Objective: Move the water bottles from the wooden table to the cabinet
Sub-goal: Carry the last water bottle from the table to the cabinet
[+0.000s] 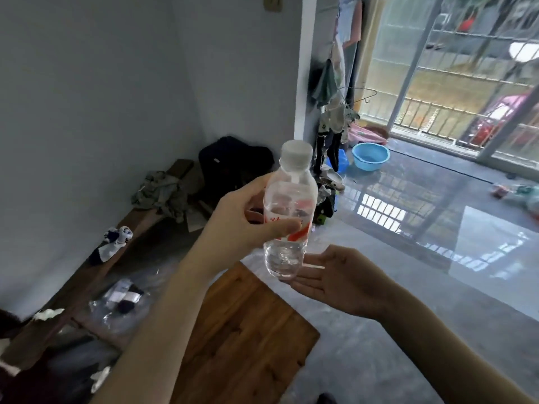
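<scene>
One water bottle (287,211) is gripped by the left hand (242,225) above the worktop (248,330); the right hand (344,281) is held open beneath it (cabinet unseen, delivery pending).

Clear water bottle (288,217) with white cap, red-and-white label; brown wooden table (248,330); blue basin (370,156).

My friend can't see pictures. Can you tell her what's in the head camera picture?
A person's left hand holds a clear water bottle with a white cap upright in the air, while the right hand waits open, palm up, just under its base. Below them is a wooden table, and across the shiny floor a blue basin sits near a barred balcony door.
</scene>
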`<state>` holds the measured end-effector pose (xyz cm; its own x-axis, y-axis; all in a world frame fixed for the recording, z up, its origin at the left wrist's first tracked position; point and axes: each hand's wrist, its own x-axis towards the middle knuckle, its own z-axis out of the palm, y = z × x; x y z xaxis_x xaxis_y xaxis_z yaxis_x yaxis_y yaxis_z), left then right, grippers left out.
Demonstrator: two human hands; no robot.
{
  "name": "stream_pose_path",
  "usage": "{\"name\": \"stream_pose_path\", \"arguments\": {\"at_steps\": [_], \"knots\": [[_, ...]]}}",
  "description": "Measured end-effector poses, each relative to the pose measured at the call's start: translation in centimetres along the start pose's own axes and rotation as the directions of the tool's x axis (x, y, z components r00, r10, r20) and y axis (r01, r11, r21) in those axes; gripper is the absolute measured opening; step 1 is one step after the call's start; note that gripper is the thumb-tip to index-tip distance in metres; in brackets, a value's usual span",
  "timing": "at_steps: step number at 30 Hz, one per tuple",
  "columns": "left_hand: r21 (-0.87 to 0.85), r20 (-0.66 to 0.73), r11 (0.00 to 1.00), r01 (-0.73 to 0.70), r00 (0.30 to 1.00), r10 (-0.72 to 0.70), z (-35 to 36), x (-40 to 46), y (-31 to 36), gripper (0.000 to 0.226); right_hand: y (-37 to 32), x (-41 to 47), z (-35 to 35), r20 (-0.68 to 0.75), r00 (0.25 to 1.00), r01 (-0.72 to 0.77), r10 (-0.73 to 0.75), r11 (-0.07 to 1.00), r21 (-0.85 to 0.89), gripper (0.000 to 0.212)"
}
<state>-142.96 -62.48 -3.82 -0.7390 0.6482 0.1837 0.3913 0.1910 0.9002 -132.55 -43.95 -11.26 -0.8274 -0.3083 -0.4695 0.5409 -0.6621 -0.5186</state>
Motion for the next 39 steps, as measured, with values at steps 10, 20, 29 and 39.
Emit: {"name": "stream_pose_path", "arguments": {"at_steps": [10,20,29,39], "knots": [[0.006,0.285,0.99,-0.141,0.949,0.134,11.2,2.6,6.0,0.06,1.9,-11.6,-6.7,-0.143,0.954,0.29,-0.263,0.929,0.228,0.069],[-0.154,0.614,0.932,-0.328,0.707,0.35,31.7,1.0,15.0,0.079,8.8,-29.9,-15.5,-0.37,0.787,0.608,-0.494,0.725,0.324,0.072],[-0.346,0.768,0.831,-0.436,0.378,0.518,47.1,-4.7,22.9,0.053,17.2,-44.6,-19.1,-0.639,0.519,0.844,-0.568,0.459,0.277,0.051],[-0.548,0.826,0.753,-0.365,-0.092,0.556,57.8,-10.7,27.5,0.049,25.8,-49.9,-17.8,-0.85,0.151,0.988,-0.505,0.105,0.113,0.058]]}}
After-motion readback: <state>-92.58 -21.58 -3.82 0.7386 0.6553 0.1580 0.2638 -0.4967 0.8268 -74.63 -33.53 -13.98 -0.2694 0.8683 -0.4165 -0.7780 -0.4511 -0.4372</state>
